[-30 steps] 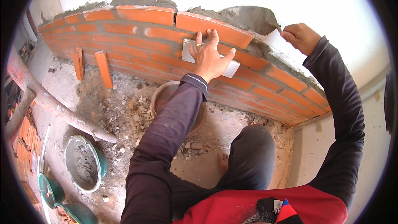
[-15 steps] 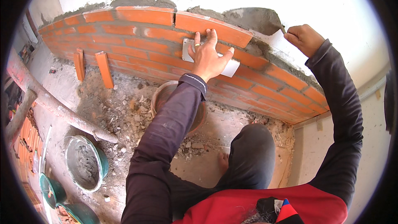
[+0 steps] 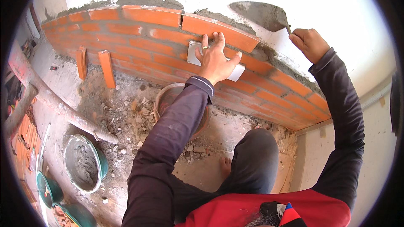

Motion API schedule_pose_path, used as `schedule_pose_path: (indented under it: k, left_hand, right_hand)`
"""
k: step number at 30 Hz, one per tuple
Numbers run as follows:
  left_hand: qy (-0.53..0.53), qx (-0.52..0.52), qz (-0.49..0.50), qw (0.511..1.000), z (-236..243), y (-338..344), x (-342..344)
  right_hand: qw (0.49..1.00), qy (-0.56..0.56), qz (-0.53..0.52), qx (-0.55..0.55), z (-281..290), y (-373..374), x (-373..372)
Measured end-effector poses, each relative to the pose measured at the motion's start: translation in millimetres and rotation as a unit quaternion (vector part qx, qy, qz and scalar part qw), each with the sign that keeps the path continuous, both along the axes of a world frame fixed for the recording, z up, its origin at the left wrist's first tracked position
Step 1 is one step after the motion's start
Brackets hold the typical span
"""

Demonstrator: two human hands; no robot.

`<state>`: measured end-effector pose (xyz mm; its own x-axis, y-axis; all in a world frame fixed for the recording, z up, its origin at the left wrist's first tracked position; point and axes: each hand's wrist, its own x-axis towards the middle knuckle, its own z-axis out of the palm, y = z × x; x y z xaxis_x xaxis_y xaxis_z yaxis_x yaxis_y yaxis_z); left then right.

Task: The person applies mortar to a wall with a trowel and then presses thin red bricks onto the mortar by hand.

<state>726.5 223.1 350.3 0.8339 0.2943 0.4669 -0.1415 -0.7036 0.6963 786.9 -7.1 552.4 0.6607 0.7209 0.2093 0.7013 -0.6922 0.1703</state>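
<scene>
The orange, rectangular clay brick (image 3: 231,33) at the top of the wall has its long axis along the course, slanting down rightward. The left hand (image 3: 215,62) is nearer, fingers spread, fingertips apparently against the brick's face; whether its grip holds the white, flat rectangular plate (image 3: 237,72) beneath cannot be told. The right hand (image 3: 310,45), closed around the mortar-smeared metal trowel (image 3: 263,16), has the brick lower and to its left.
</scene>
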Motion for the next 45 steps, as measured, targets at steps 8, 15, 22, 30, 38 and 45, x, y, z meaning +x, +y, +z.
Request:
schedule_pose_path:
  k: [8,15,22,30,38,45]
  left_hand:
    - [0.001,0.002,-0.002,1.000,2,1,-1]
    - [-0.001,-0.005,0.003,1.000,2,-1,-1]
    - [-0.002,-0.006,0.000,1.000,4,-3,-1]
    - [-0.147,0.015,0.054,0.988,-11,42,-6]
    - [0.279,0.096,0.142,0.945,-129,186,-58]
    - [0.288,-0.138,0.082,0.944,-177,150,-100]
  right_hand:
    - [0.999,-0.027,0.009,-0.023,-5,27,5]
    - [0.999,-0.045,0.008,0.002,-11,49,4]
    - [0.998,-0.051,0.033,0.010,-13,69,8]
    - [0.988,-0.003,0.129,0.086,-8,65,-1]
    - [0.966,0.136,0.217,-0.024,-129,32,-31]
    - [0.953,0.089,0.128,-0.261,-249,90,-51]
